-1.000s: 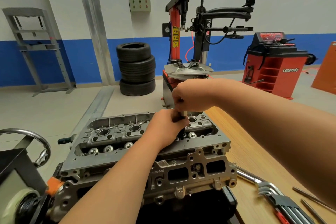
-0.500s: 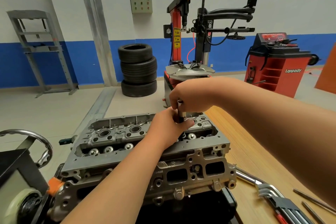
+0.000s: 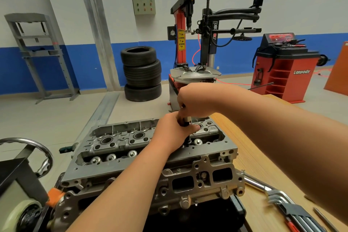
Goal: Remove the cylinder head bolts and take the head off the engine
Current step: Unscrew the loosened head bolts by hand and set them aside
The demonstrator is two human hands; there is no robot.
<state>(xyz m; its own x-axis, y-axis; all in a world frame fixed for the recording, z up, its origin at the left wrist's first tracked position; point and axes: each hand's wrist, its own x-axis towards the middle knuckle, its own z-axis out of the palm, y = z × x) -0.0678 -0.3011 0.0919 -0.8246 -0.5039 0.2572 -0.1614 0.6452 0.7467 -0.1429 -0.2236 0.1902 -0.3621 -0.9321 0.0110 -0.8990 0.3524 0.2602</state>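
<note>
A grey aluminium cylinder head (image 3: 143, 158) sits on the engine in front of me, valve springs and plug wells showing. A dark upright tool shaft (image 3: 186, 123) stands in the head near its right end. My left hand (image 3: 174, 132) wraps the lower part of the shaft, thumb pointing right. My right hand (image 3: 195, 103) closes over the shaft's top, just above the left hand. The bolt under the tool is hidden by my hands.
A wooden bench (image 3: 263, 156) runs along the right, with a set of hex keys (image 3: 293, 211) and a chrome bar (image 3: 254, 182) near its front. A steel handwheel (image 3: 28, 143) is at left. Tyres (image 3: 142, 76), a tyre changer (image 3: 195, 49) and a red balancer (image 3: 284, 68) stand behind.
Both hands stay on the upright tool; the right hand has turned slightly on top of it, and the left hand has shifted its grip. My head has tilted a little upward.
</note>
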